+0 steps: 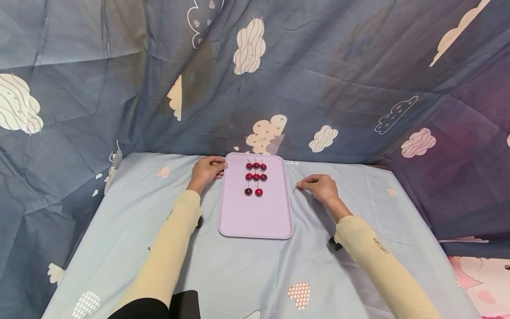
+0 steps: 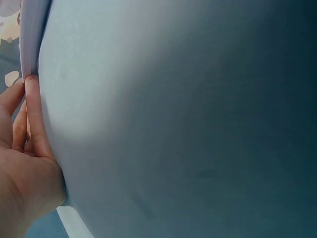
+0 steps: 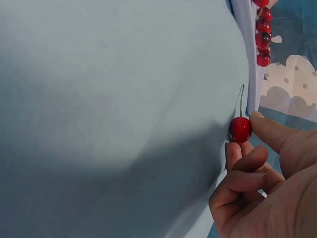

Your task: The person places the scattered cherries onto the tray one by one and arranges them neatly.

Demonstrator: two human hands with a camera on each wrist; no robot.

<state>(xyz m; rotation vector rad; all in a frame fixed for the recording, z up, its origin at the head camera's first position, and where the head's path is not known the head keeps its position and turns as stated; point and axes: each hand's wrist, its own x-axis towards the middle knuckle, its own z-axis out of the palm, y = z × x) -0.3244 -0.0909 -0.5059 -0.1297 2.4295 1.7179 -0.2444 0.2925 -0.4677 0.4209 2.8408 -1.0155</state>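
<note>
A pale purple tray (image 1: 255, 219) lies on the bed-like surface, its far half holding several dark red cherries (image 1: 256, 177) with stems. They stand in two rows of three and a nearer row of two. My left hand (image 1: 207, 170) pinches the tray's left rim (image 2: 30, 44) near its far corner, thumb on one side and fingers on the other. Just off the tray's right side, my right hand (image 1: 322, 188) pinches a single red cherry (image 3: 240, 130) between thumb and fingers. Its green stem (image 3: 241, 99) sticks out from the fruit.
Light blue cloth (image 1: 247, 270) with printed hearts covers the surface under the tray. A dark blue curtain (image 1: 199, 88) with cloud prints hangs close behind the tray's far edge and along both sides. Pink patterned fabric (image 1: 478, 283) shows at the lower right.
</note>
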